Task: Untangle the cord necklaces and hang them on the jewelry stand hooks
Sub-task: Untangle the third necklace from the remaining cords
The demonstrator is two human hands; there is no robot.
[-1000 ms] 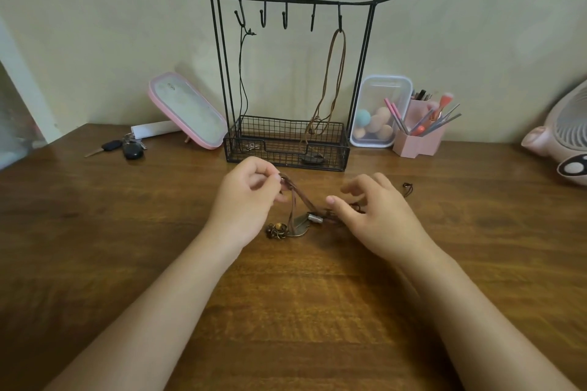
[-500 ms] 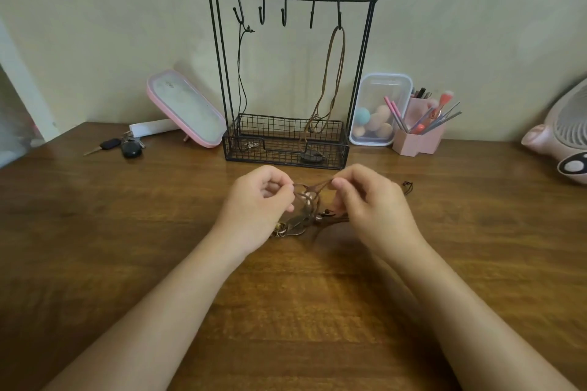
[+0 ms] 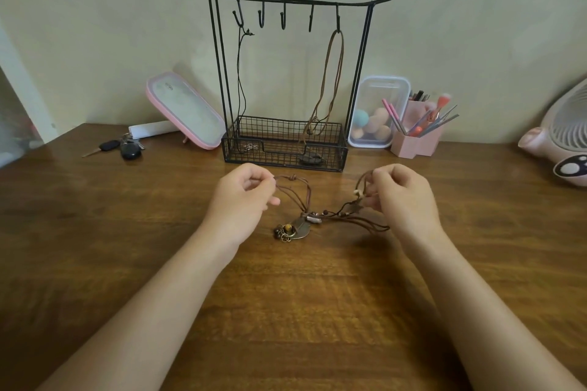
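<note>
Two bare forearms are reaching in from the near edge across the wooden table (image 3: 286, 311). The left hand (image 3: 244, 197) is pinching a loop of brown cord between thumb and curled fingertips. The right hand (image 3: 403, 197), well apart from it, is gripping more strands in its own curled fingers. Between them the tangled cord necklaces (image 3: 305, 197) are sagging down to the wood. A cluster of beads and a metal pendant (image 3: 290, 230) is resting on the table near the middle, slightly closer to the left hand. One loose loop is trailing on the wood below the right hand.

Just beyond the hands, the jewelry stand (image 3: 293, 0) is standing against the wall, its wire basket (image 3: 282, 149) sitting directly behind the tangle. A black cord necklace (image 3: 240, 73) is hanging from the far-left hook and a brown cord necklace (image 3: 333, 73) from the far-right one, both dropping into the basket.

Left of the stand, a pink-rimmed mirror (image 3: 187, 113) is leaning close to its post, with a white tube (image 3: 152, 129) and a bunch of keys (image 3: 125, 147) lying further left. Right of it, a clear box (image 3: 378, 111) of makeup sponges is sitting just beside the post, a pink brush holder (image 3: 416, 140) is touching that box, and a pink fan (image 3: 562, 140) is occupying the right edge.
</note>
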